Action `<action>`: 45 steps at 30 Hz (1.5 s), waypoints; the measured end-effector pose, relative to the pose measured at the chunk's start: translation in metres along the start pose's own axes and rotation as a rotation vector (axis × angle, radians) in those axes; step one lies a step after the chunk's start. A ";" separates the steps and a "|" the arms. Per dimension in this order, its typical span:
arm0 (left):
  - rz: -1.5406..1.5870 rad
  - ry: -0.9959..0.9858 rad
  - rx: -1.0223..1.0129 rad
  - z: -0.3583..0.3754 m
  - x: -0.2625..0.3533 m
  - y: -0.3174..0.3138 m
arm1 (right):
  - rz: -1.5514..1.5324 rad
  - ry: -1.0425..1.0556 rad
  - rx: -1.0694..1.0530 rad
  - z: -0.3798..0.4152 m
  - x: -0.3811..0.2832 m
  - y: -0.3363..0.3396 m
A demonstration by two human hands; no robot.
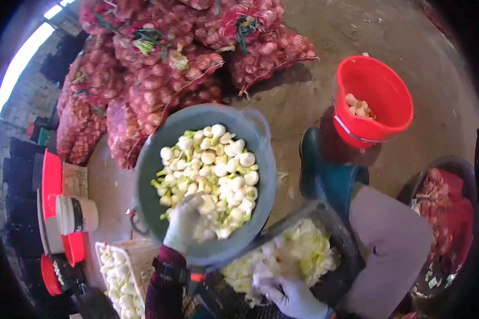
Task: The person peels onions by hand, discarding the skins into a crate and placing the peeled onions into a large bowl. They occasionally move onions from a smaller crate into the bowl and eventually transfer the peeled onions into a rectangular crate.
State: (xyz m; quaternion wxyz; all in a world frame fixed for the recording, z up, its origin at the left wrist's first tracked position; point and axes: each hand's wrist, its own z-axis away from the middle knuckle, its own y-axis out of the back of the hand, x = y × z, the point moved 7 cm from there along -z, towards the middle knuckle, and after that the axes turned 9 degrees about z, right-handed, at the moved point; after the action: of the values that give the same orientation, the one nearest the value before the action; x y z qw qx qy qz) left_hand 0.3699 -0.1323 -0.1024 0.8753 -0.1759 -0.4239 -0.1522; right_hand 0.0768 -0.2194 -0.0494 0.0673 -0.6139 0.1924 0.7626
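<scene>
My left hand (184, 222), in a pale glove, reaches into a large grey tub (143, 199) of peeled white onions (221, 169), some with green stem ends. Its fingers are blurred among the onions, so whether they grip one does not show. Lower down, my right hand (294, 299), gloved too, is above a black crate (347, 250) holding pale onion skins and leaves (308, 242). The right fingers are curled together at the near edge of the peelings. Whatever they hold is hidden.
Red mesh sacks of onions (159, 80) are piled behind the tub. A red bucket (375, 114) with some onions stands at the right, near my boot (332, 181). A white crate of onions (120, 271) sits lower left. Another tub (465, 167) is far right.
</scene>
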 end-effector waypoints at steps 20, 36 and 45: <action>0.511 -0.211 0.124 0.310 -0.130 -0.029 | 0.279 0.212 -0.225 0.075 -0.015 -0.058; 0.276 -0.089 0.084 0.309 -0.135 -0.035 | 0.017 -0.181 -0.361 0.061 0.016 -0.042; 0.176 -0.172 0.274 0.314 -0.131 -0.016 | 0.208 0.084 -0.220 0.061 -0.006 -0.057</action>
State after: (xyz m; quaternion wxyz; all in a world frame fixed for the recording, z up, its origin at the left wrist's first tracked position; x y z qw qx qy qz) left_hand 0.0692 0.0061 -0.0216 0.8614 -0.1036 -0.4972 -0.0003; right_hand 0.0422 -0.1434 -0.0453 -0.0876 -0.6258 0.1730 0.7555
